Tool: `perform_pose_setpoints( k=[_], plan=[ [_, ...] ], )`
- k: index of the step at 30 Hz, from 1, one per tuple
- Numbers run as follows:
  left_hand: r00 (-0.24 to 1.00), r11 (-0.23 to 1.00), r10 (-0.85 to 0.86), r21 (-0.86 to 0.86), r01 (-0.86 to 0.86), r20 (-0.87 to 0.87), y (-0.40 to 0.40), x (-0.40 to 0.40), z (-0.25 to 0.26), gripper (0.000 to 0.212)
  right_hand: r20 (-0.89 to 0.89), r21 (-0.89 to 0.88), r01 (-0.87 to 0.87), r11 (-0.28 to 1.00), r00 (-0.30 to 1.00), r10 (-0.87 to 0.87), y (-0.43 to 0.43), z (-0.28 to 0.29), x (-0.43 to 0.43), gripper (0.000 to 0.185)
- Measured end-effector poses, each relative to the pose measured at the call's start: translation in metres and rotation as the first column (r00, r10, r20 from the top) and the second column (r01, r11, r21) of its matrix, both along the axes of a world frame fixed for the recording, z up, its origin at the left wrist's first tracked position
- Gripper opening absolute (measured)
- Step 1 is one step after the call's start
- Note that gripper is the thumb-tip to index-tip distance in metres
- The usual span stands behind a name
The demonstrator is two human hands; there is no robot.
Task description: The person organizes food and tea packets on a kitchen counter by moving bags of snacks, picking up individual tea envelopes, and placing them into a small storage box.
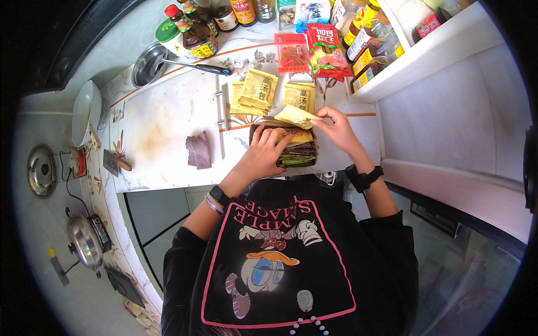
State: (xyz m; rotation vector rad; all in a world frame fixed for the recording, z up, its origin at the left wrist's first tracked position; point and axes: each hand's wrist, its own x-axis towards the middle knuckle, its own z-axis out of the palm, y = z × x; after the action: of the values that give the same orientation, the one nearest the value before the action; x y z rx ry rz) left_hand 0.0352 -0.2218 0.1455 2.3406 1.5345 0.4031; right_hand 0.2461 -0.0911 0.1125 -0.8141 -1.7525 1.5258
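Note:
Between the thumb and fingers of my right hand (337, 128) is a yellow foil sachet (295, 116), bent and lifted over the far edge of a small cardboard box (316, 145). My left hand (261, 152) lies over the box's left side and holds it, hiding much of that side. Inside the box, a yellow packet (300, 135) shows at the far end, with dark and green packets (297, 160) stacked nearer me. Beyond the box are two piles of yellow sachets with printed writing, a left pile (256, 90) and a right pile (299, 94).
A purplish cloth (199, 150) lies left on the white counter (168, 109), near a metal handle (222, 107). A ladle (149, 67), sauce bottles (197, 40) and a red food packet (327, 52) stand or lie farther back. A cleaver (116, 163) sits at the left edge; a white shelf (424, 52) rises at right.

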Motion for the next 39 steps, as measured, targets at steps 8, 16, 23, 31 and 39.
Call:
perform_pose_setpoints(
  k=[8, 16, 23, 31, 39],
  plan=[
    [1.000, 1.000, 0.008, 0.025, -0.007, -0.022, -0.002, 0.000, -0.002, 0.084, 0.207, 0.004, -0.327, 0.945, 0.925, 0.319, 0.008, 0.031, 0.013, 0.009],
    [0.999, 1.000, -0.006, -0.010, 0.006, -0.037, -0.001, -0.001, -0.001, 0.086, 0.532, 0.559, -0.434, 0.707, 0.841, 0.096, 0.000, 0.029, -0.010, 0.007],
    [0.999, 1.000, 0.000, 0.003, 0.000, -0.050, -0.002, -0.002, -0.005, 0.086, 0.656, 0.655, -0.551, 0.517, 0.754, -0.029, -0.020, 0.027, -0.038, 0.012],
    [1.000, 0.997, 0.004, 0.076, -0.004, -0.002, -0.002, -0.004, -0.002, 0.096, 0.790, 0.356, -0.636, 0.684, 0.596, 0.143, -0.009, 0.024, -0.040, 0.014],
    [1.000, 1.000, -0.015, 0.004, 0.015, -0.004, 0.003, -0.005, -0.006, 0.093, 0.757, 0.203, -0.643, 0.739, 0.582, 0.298, 0.004, 0.033, -0.034, 0.017]
  ],
)
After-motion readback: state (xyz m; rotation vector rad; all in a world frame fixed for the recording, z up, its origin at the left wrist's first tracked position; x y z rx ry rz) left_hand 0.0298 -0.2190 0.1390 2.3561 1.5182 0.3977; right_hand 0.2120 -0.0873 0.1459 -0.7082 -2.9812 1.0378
